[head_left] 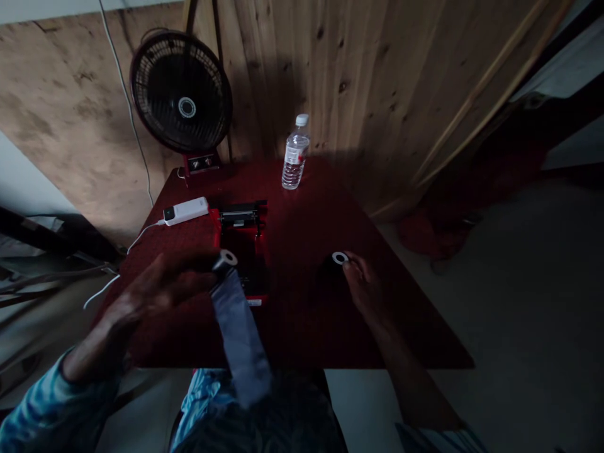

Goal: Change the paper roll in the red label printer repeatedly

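I pinch roll (221, 263) in left hand (158, 286) at eight o'clock, maybe so grey strip (239, 336) hangs loose. Right hand (365, 288) grips other roll (332, 263) at four, perhaps to steady it.

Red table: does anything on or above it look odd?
One thing: a grey strip hangs loose from the roll in the left hand, dangling past the table's near edge. I see no spill.

1 roll (226, 259) in left fingers (189, 260)
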{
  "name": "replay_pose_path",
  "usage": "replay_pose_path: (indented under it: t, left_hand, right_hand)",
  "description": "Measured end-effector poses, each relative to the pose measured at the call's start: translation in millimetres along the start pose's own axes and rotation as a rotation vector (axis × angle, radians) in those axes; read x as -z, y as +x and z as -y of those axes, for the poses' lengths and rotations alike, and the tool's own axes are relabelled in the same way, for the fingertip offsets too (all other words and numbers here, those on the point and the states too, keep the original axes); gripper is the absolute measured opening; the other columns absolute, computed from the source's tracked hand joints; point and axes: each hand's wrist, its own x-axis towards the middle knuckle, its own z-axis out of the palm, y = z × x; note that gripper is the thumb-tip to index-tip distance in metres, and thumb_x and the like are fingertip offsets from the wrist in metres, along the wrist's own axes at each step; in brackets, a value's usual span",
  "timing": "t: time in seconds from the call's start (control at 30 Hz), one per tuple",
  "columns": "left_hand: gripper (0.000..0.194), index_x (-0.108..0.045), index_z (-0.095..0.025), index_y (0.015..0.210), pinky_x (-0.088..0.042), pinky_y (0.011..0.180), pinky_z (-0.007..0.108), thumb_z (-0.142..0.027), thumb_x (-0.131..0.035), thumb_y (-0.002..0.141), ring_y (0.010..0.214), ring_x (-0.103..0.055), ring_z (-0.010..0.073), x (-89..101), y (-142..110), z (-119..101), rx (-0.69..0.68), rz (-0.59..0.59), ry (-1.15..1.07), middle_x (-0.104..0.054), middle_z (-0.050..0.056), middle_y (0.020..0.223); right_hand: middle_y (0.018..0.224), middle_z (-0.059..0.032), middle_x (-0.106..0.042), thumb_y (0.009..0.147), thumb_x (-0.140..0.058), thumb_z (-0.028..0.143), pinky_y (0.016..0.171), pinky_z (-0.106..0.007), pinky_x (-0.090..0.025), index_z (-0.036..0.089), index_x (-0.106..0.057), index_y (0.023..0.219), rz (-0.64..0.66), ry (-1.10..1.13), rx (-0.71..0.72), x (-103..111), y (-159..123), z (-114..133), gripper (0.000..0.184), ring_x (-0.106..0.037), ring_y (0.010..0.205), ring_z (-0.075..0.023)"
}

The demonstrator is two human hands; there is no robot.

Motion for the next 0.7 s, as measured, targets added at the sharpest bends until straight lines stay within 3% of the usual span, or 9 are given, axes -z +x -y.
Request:
replay_pose_path:
  t: [0.13,0.33,0.53,0.7]
  left_hand:
    - [0.036,-0.071,-0.025,0.116,-0.055,0.082,0.033,-0.03,-0.062,0.081,0.09,-0.071,0.0236,-12.9,39,14,-0.125,-0.033,0.492,-0.076,0.005,0.106]
    - [0.037,-0.069,-0.028,0.12,-0.055,0.083,0.036,-0.023,-0.06,0.085,0.103,-0.071,0.0294,-28.0,80,8,0.003,0.106,0.887,-0.074,0.006,0.115]
    - [0.03,-0.075,-0.027,0.108,-0.053,0.083,0.042,-0.017,-0.059,0.085,0.1,-0.07,0.035,-34.6,98,5,0.033,0.186,0.823,-0.075,0.01,0.111]
    - [0.025,-0.077,-0.025,0.093,-0.052,0.081,0.039,-0.014,-0.058,0.082,0.091,-0.071,0.0299,-39.5,106,27,0.034,0.137,0.702,-0.077,0.008,0.099]
  right_hand:
    - [0.117,-0.0118,-0.072,0.084,-0.05,0.059,0.092,-0.048,-0.055,0.024,-0.065,0.113,0.033,-0.021,0.045,1,-2,7,0.049,-0.069,0.102,-0.0293]
    - [0.116,-0.0125,-0.072,0.086,-0.049,0.06,0.094,-0.05,-0.054,0.022,-0.066,0.114,0.066,-0.043,0.125,2,-2,4,0.05,-0.069,0.1,-0.0285]
    - [0.117,-0.0121,-0.072,0.088,-0.049,0.056,0.095,-0.053,-0.053,0.023,-0.065,0.116,0.072,-0.037,0.173,1,-1,0,0.047,-0.069,0.101,-0.0297]
    - [0.121,-0.0127,-0.071,0.089,-0.049,0.053,0.097,-0.054,-0.052,0.022,-0.064,0.117,0.097,-0.029,0.187,2,-2,4,0.044,-0.068,0.104,-0.0296]
